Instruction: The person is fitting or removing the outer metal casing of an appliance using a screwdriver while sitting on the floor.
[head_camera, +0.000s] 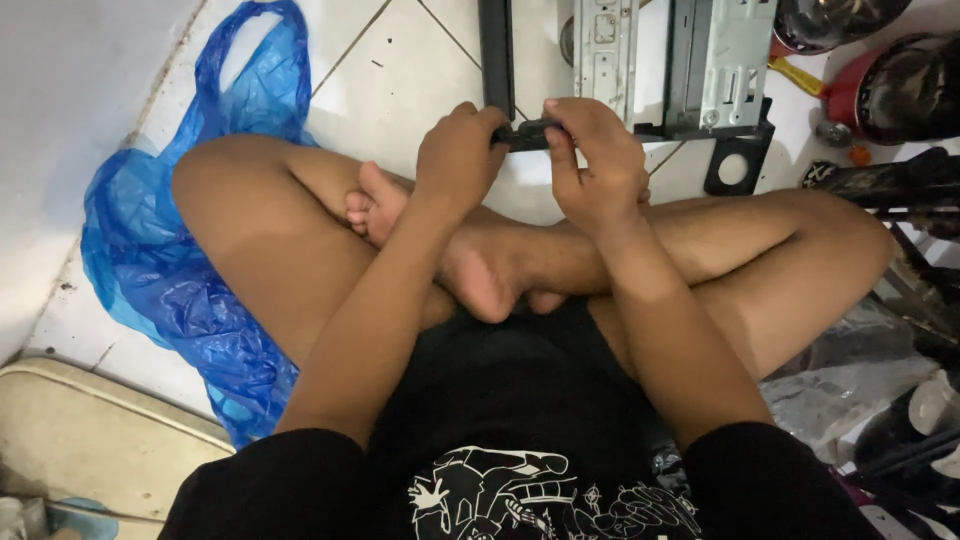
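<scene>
I see both hands closed on one small black part (527, 133), held above the tiled floor (400, 80) just in front of the crossed legs. The left hand (458, 160) grips its left end; the right hand (592, 165) clamps its right end with the thumb on top.

Risks, as I judge them:
- The part is narrow and mostly hidden by fingers. A slip would drop it onto hard tile.
- The metal chassis (675, 60) lies just beyond the knuckles. Its stamped edges could scrape skin on a forward push.
- The bare feet sit directly below the hands.

Clearance:
- Left: open tile, then a blue plastic bag (170, 270), which is slippery footing.
- Right: crowded. Dark round objects (900, 90) and black tubing (900, 185) lie near the right knee.
- Forward: blocked by the chassis and a black bar (495, 50).
</scene>
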